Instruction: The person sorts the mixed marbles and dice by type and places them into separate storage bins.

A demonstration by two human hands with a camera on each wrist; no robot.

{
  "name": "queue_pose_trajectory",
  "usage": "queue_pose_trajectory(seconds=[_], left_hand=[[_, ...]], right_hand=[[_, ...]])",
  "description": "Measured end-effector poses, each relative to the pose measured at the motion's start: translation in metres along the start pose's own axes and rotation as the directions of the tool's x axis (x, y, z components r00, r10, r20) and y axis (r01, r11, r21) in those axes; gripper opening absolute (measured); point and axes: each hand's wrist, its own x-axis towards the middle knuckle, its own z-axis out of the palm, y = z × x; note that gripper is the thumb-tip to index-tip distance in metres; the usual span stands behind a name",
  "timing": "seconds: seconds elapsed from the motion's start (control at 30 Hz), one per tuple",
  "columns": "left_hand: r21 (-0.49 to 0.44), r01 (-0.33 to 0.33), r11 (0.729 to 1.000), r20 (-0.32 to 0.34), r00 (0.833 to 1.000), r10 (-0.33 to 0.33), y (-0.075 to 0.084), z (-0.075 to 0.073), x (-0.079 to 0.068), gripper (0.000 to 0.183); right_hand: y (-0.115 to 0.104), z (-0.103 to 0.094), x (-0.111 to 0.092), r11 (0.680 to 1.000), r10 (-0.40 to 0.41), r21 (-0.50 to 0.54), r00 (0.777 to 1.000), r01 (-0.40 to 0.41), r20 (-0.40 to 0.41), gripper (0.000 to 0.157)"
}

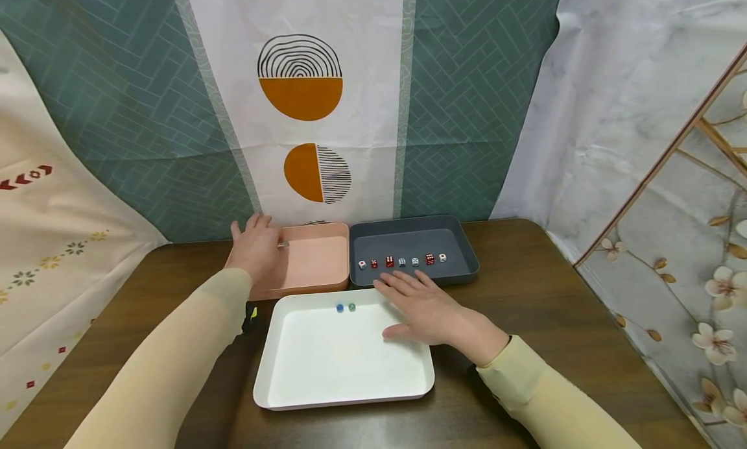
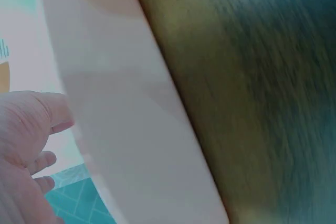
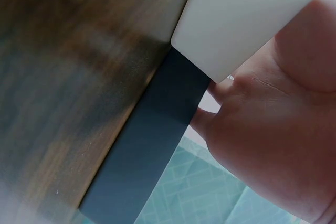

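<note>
My left hand (image 1: 257,244) reaches over the left end of the pink tray (image 1: 318,261), its thumb-side fingertips low inside. A small clear greenish marble (image 1: 284,244) shows right beside those fingertips; I cannot tell whether they pinch it. In the left wrist view the other fingers (image 2: 44,162) stand apart behind the tray wall. My right hand (image 1: 417,306) spreads palm down over the white tray's (image 1: 344,371) right far corner, fingers straight, fingertips close to the dark tray's front edge. A blue marble (image 1: 340,308) and a green marble (image 1: 352,307) lie near the white tray's back wall.
The dark grey tray (image 1: 408,235) adjoins the pink one and holds a row of several dice, red (image 1: 390,261) and white (image 1: 415,262). All three trays stand on a brown wooden table (image 1: 513,267). A patterned cloth (image 1: 478,111) hangs behind.
</note>
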Motion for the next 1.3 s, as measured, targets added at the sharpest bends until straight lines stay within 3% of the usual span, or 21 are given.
queue_pose_trajectory(seconds=[0.23,0.5,0.63,0.77,1.03,1.3], left_hand=[[-0.050,-0.034,0.998,-0.014,0.999,0.033,0.001,-0.016,-0.018,0.013],[-0.079,-0.118,0.990,-0.057,0.992,0.114,0.010,-0.021,-0.047,0.014],[-0.036,-0.164,0.986,-0.079,0.984,0.161,0.021,-0.026,-0.058,0.014],[0.034,-0.235,0.971,-0.124,0.964,0.237,0.035,-0.030,-0.070,0.009],[-0.063,-0.280,0.958,-0.104,0.956,0.273,0.068,-0.023,-0.086,0.016],[-0.025,-0.337,0.941,-0.097,0.938,0.333,0.088,-0.013,-0.096,0.021]], right_hand=[[-0.001,-0.001,-0.001,1.000,0.000,0.013,1.000,0.000,0.002,0.097],[-0.001,-0.002,-0.001,1.000,0.006,0.010,1.000,-0.006,0.007,0.096],[-0.002,-0.001,-0.002,1.000,-0.003,0.020,1.000,0.003,0.001,0.095],[-0.003,-0.002,-0.002,0.999,-0.007,0.032,1.000,0.007,-0.005,0.095],[-0.002,-0.001,-0.002,1.000,-0.007,0.023,1.000,0.008,-0.009,0.095],[0.000,0.001,0.000,1.000,-0.020,0.014,1.000,0.020,-0.015,0.096]])
